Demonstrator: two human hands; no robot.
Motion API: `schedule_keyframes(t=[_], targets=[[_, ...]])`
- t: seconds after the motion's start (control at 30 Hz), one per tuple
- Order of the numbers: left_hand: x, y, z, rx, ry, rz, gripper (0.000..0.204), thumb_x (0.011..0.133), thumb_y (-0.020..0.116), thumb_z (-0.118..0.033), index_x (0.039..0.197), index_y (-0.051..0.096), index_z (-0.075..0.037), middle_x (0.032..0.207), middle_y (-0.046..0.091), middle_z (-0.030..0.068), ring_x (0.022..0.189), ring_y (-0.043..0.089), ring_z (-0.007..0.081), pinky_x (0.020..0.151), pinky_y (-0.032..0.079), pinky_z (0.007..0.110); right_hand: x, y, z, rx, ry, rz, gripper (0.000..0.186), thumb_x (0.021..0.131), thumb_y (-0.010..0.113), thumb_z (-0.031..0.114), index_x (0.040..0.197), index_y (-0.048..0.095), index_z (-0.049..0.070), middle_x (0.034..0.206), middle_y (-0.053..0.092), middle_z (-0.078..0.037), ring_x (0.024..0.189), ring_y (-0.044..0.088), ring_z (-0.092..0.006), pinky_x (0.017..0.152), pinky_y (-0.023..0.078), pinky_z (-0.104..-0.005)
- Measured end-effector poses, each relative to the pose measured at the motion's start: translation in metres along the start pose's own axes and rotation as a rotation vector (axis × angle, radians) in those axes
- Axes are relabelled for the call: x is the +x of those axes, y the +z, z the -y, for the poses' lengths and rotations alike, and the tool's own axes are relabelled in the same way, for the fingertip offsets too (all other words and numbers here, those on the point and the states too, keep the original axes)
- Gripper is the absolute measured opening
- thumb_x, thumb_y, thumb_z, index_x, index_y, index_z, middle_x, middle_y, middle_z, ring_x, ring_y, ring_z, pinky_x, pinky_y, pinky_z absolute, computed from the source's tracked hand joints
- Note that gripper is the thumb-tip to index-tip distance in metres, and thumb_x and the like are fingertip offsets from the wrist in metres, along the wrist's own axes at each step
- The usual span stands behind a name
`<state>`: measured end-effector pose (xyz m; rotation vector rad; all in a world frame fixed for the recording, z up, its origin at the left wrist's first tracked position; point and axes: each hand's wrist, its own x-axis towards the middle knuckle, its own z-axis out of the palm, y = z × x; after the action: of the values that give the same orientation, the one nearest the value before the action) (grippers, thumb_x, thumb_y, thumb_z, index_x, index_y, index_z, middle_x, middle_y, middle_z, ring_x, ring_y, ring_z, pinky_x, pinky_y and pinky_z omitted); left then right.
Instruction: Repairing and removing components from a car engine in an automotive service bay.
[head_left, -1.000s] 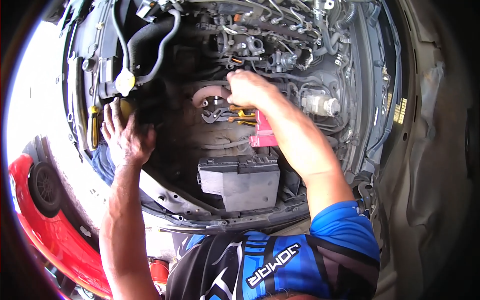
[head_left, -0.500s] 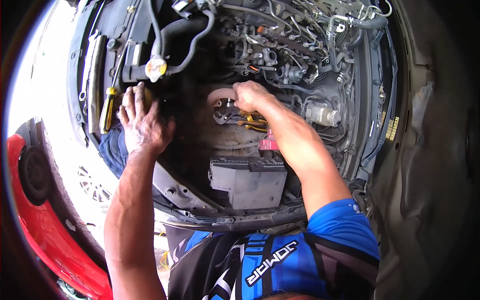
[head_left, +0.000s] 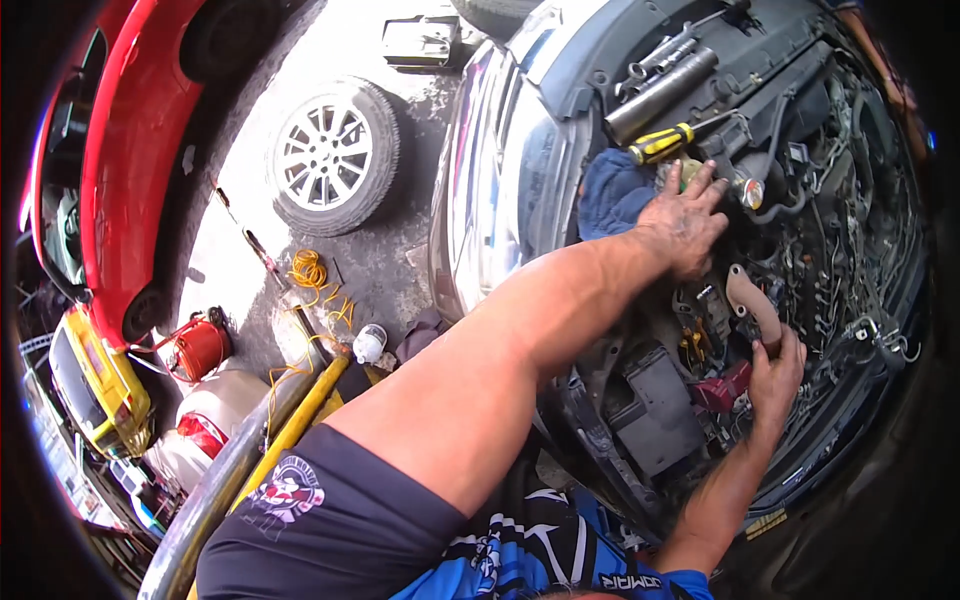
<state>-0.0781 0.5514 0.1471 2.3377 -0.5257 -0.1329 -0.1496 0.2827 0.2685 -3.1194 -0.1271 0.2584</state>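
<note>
car repair yard, open engine bay, loose wheel

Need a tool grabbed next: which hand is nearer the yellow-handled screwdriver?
Left. The left hand rests flat just below the yellow-handled screwdriver, beside the blue rag. The right hand is lower in the bay, at the tan hose.

Loose wheel, red car

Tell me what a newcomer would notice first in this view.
Probably the person's left hand, grimy and spread flat on the edge of the open engine bay, beside a blue rag and a yellow-handled screwdriver. Lower right, the right hand grips a tan curved pipe among the hoses. Off to the left, a loose alloy wheel lies on the concrete next to a red car.
</note>
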Motion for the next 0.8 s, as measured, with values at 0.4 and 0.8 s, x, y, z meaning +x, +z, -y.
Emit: schedule_keyframes(t=[0.4,0.8], targets=[[-0.166,-0.072,-0.052,-0.347,0.235,-0.468,0.069,0.071,0.078,-0.042,0.127,0.058,-0.006,0.138,0.052,0.0168,0.135,0.043,0.035,0.108,0.03,0.065,-0.072,-0.077,0.149,-0.047,-0.533,-0.053,0.044,0.088,0.067,0.018,0.124,0.059,-0.005,0.118,0.063,-0.023,0.108,0.054,-0.0421,0.095,0.044,-0.0496],[-0.367,-0.061,-0.027,-0.4,-0.072,-0.83,0.048,0.066,0.078,-0.014,0.109,0.06,-0.002,0.099,0.061,0.0141,0.096,0.06,0.0342,0.092,0.043,0.046,-0.124,-0.038,0.266,0.138,-0.967,0.021,0.056,0.08,0.07,0.007,0.132,0.054,-0.002,0.126,0.055,-0.021,0.115,0.052,-0.0402,0.101,0.041,-0.0495]])
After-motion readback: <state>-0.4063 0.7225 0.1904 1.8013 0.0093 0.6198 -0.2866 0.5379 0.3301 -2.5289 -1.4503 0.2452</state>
